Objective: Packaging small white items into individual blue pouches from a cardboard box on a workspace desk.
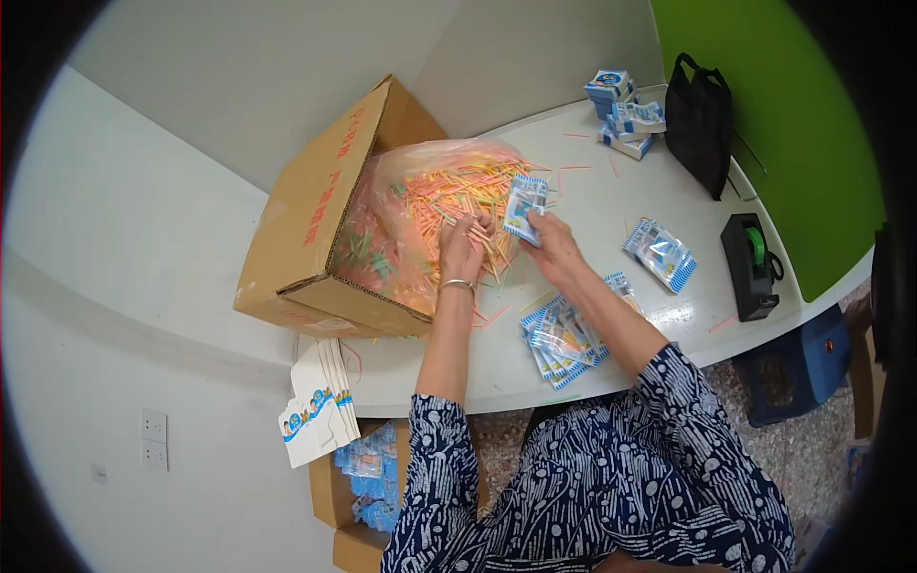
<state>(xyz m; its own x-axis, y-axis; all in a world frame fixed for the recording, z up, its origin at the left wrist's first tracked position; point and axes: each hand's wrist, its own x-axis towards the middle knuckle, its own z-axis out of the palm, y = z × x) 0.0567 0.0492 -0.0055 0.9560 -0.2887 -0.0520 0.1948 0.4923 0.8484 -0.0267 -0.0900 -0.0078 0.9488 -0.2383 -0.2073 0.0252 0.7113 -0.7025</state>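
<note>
My left hand (pixel 462 246), with a bangle at the wrist, is in a heap of thin pink, yellow and green sticks (pixel 449 191). Its fingers are curled round a few of them. The heap spills from a clear plastic bag (pixel 392 172) in a cardboard box (pixel 310 191) tipped on its side. My right hand (pixel 554 244) pinches the lower end of a small blue-and-white packet (pixel 524 205) with a clear window, held upright at the heap's right edge. Several similar packets (pixel 564 339) lie in a pile beneath my right forearm.
Another packet (pixel 661 253) lies right of my hand, near a black tape dispenser (pixel 750 267). Small boxes (pixel 626 115) and a black bag (pixel 697 124) stand at the back right. Folded white cartons (pixel 320 401) overhang the front left edge, above an open carton of blue packets (pixel 373 477).
</note>
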